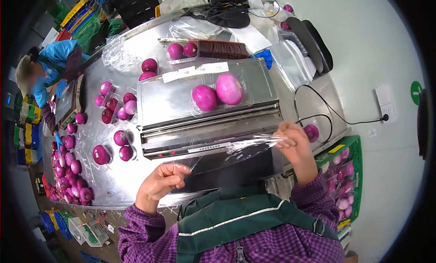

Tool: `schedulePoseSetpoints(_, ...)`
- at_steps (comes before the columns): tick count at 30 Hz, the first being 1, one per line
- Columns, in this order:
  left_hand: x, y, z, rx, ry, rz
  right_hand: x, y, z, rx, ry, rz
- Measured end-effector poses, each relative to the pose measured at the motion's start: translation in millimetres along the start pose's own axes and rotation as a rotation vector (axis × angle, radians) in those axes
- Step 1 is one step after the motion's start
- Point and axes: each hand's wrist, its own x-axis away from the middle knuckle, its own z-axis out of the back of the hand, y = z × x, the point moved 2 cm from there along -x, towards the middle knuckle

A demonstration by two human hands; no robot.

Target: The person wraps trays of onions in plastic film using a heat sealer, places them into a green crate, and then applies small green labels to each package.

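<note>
Clear plastic film [250, 146] stretches between my two hands, over the front of the metal wrapping machine [209, 142]. My left hand [162, 183] pinches one end near the machine's front left corner. My right hand [292, 142] has its fingers closed on the other end, at the machine's right side. On top of the machine, beyond the film, two large peeled purple onions [204, 98] sit side by side in a clear tray. White labels [195, 71] lie along the machine's back edge.
Onions in trays [108, 109] and a heap of loose onions [68, 172] are on the left. A brush [222, 49] lies behind the machine. A green crate [356, 186] of packed onions stands at right. A co-worker [59, 58] is at far left.
</note>
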Motion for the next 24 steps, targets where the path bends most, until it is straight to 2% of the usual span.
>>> schedulePoseSetpoints(2,-4.8,31.9,-24.3,-0.136,-0.231,-0.212,-10.4,-28.3,-23.5,0.082,-0.161,0.329)
schedulePoseSetpoints(3,-11.5,56.8,-39.6,-0.148,-0.373,-0.448,-21.5,-44.4,-37.3,0.037,-0.336,0.432)
schedulePoseSetpoints(4,-16.1,84.4,-44.5,-0.204,-0.427,-0.518,-35.4,-62.5,-52.4,-0.009,-0.509,0.534)
schedulePoseSetpoints(5,-22.6,102.3,-50.8,-0.019,-0.34,-0.645,-47.6,-79.8,-69.7,0.068,-0.457,0.611)
schedulePoseSetpoints(6,-34.3,121.5,-47.2,0.207,-0.153,-0.649,-64.9,-92.6,-84.5,0.148,-0.402,0.688)
schedulePoseSetpoints(7,-68.1,162.1,-53.6,0.088,-0.665,-0.686,-92.4,-98.0,-96.6,0.271,-0.369,0.808)
schedulePoseSetpoints(8,-92.8,182.7,-75.4,0.071,-0.532,-0.818,-120.5,-104.4,-104.4,0.395,-0.334,0.925)
schedulePoseSetpoints(9,-129.1,194.5,-64.8,-0.169,-0.023,-0.995,-156.1,-105.8,-95.5,0.615,-0.266,0.902)
schedulePoseSetpoints(10,-168.4,196.4,-46.4,-0.527,0.253,-1.018,-190.2,-96.8,-76.8,0.832,-0.195,0.87)
schedulePoseSetpoints(11,-199.5,190.2,-17.1,-0.941,0.464,-0.921,-214.9,-78.3,-52.6,1.074,-0.17,0.704)
schedulePoseSetpoints(12,-228.8,173.7,14.8,-1.289,0.474,-0.844,-234.5,-60.1,-27.1,1.308,-0.142,0.52)
schedulePoseSetpoints(13,-228.8,153.8,9.6,-1.386,0.37,-0.606,-237.4,-41.8,-6.8,1.429,-0.189,0.501)
schedulePoseSetpoints(14,-220.8,140.8,4.3,-1.338,0.342,-0.671,-231.2,-27.5,7.6,1.548,-0.236,0.485)
schedulePoseSetpoints(15,-214.9,130.9,5.8,-1.052,0.236,-0.558,-220.4,-29.7,12.0,1.429,-0.229,0.293)
schedulePoseSetpoints(16,-205.7,121.8,13.7,-0.957,0.182,-0.416,-204.9,-32.4,9.5,1.3,-0.221,0.098)
schedulePoseSetpoints(17,-196.1,105.1,10.4,-0.599,0.088,-0.333,-186.4,-30.4,0.7,1.292,-0.225,0.075)
schedulePoseSetpoints(18,-179.0,98.1,-4.8,-0.506,0.085,-0.254,-168.0,-30.3,-9.9,1.134,-0.181,0.047)
schedulePoseSetpoints(19,-170.9,92.9,-12.5,-0.489,0.181,-0.264,-158.9,-31.0,-15.8,0.978,-0.135,0.031)
schedulePoseSetpoints(20,-166.1,89.7,-16.8,-0.476,0.27,-0.277,-156.4,-31.3,-16.3,0.974,-0.133,0.031)
schedulePoseSetpoints(22,-155.2,87.3,-12.9,-0.469,0.227,-0.208,-143.9,-29.4,-12.7,0.798,-0.124,-0.199)
schedulePoseSetpoints(23,-150.0,85.4,-12.4,-0.46,0.186,-0.148,-134.2,-32.8,-13.5,0.798,-0.12,-0.198)
schedulePoseSetpoints(24,-138.4,81.1,-16.3,-0.462,0.184,-0.147,-120.8,-33.4,-15.4,0.877,-0.189,-0.281)
